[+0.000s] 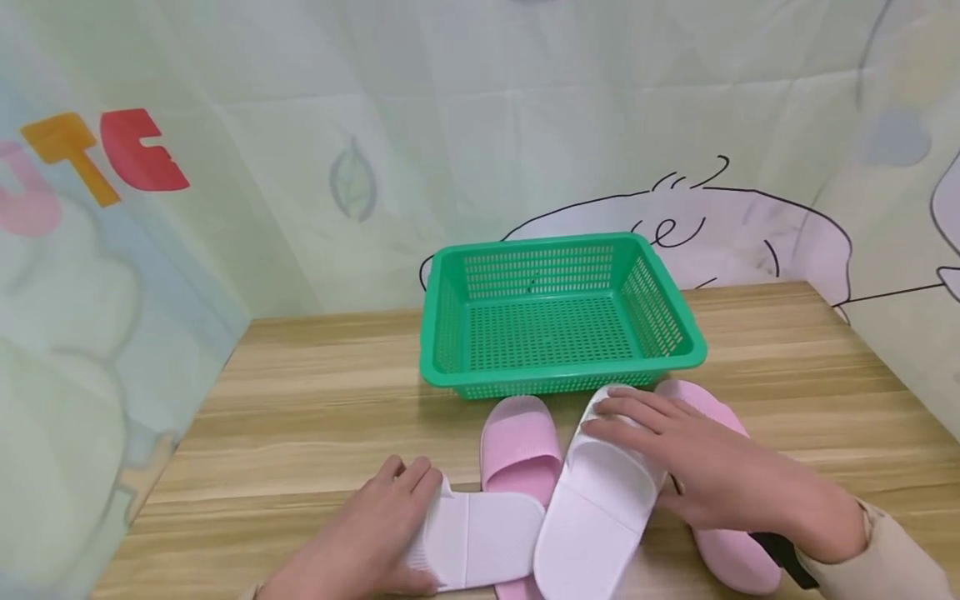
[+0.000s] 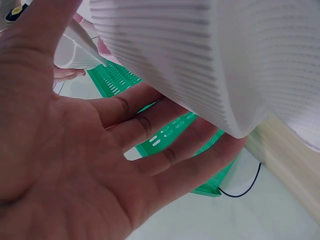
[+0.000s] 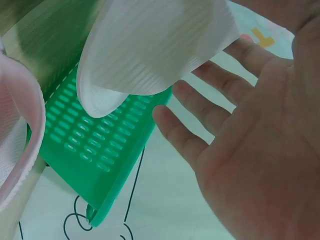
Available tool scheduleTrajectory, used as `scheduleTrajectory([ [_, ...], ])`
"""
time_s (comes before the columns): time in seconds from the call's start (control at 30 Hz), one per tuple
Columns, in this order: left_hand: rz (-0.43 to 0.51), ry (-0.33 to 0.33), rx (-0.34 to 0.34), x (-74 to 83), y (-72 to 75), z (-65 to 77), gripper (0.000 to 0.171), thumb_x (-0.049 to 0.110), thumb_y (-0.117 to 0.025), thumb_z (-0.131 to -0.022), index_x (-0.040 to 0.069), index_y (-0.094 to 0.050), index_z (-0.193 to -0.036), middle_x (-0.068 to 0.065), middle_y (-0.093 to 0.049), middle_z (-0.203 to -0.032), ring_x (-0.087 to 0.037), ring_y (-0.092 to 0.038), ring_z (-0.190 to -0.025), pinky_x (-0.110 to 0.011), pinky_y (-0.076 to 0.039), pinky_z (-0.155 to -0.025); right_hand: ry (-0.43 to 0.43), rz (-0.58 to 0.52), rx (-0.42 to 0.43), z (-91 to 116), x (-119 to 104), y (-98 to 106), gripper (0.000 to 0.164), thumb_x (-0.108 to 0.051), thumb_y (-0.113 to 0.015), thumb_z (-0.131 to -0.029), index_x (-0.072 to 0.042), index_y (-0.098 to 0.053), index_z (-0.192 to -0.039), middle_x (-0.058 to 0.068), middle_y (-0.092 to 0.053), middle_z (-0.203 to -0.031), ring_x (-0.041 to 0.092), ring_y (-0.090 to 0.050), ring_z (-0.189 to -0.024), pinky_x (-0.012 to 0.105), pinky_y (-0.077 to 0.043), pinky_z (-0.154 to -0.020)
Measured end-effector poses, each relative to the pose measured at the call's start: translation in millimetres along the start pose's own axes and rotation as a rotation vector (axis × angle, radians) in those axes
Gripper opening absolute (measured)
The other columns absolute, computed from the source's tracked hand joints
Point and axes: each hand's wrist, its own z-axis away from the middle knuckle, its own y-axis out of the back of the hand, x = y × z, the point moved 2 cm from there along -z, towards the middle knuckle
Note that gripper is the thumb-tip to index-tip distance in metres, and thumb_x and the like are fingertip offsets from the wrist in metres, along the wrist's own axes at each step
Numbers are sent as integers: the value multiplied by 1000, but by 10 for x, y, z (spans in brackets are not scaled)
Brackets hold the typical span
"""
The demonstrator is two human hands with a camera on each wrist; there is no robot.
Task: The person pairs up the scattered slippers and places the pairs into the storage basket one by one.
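My left hand [image 1: 367,533] grips a white slipper [image 1: 495,537] across its strap end, fingers at the far side, thumb at the near side. In the left wrist view its fingertips touch the ribbed strap [image 2: 160,55]. The slipper lies crosswise over a pink slipper [image 1: 517,433]. With its fingers over the toe end, my right hand [image 1: 720,467] holds a second white slipper [image 1: 592,533], which sits at a slant. Its fingertips meet that strap [image 3: 160,55] in the right wrist view. Another pink slipper [image 1: 738,558] lies partly hidden under my right forearm.
A green plastic basket [image 1: 562,375] with slotted sides stands behind the slippers, near the table's back edge. Wood-grain tabletop [image 1: 322,400] extends to both sides. A printed cloth [image 1: 285,167] hangs behind the table and along the left.
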Motion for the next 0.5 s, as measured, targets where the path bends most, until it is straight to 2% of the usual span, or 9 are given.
scheduleTrajectory([
  [0.1,0,4,-2,-5,6,0,85,49,-100,-53,8,-56,-113,0,-55,-109,-23,-50,-94,-41,-55,-84,27,-20,58,22,-3,35,99,-31,-99,-70,-27,-49,-156,-4,-51,-151,25,-52,-133,50,-54,-101],
  [0.2,-1,4,2,-10,6,0,84,50,-99,-53,8,-57,-114,0,-55,-109,-22,-51,-95,-41,-55,-84,26,-25,111,54,-2,67,101,-41,-101,-65,-29,-52,-153,-8,-52,-146,18,-53,-125,43,-54,-97],
  [0.3,-6,-3,18,-23,16,16,84,51,-99,-54,9,-57,-114,1,-56,-109,-22,-51,-95,-41,-56,-84,19,-23,154,74,8,95,103,-40,-101,-61,-29,-53,-152,-12,-55,-142,15,-51,-123,38,-48,-100],
  [0.4,-25,-37,39,-30,16,37,85,54,-98,-56,9,-57,-115,1,-56,-108,-22,-52,-95,-39,-55,-84,4,-9,182,104,23,106,104,-40,-100,-59,-30,-54,-151,-14,-56,-138,13,-49,-124,38,-43,-101],
  [0.5,-52,-77,65,-35,14,57,85,57,-97,-59,8,-57,-116,1,-55,-107,-21,-52,-94,-38,-55,-84,-19,-5,183,126,43,105,104,-38,-100,-59,-31,-53,-151,-15,-55,-136,12,-48,-125,40,-46,-99],
])
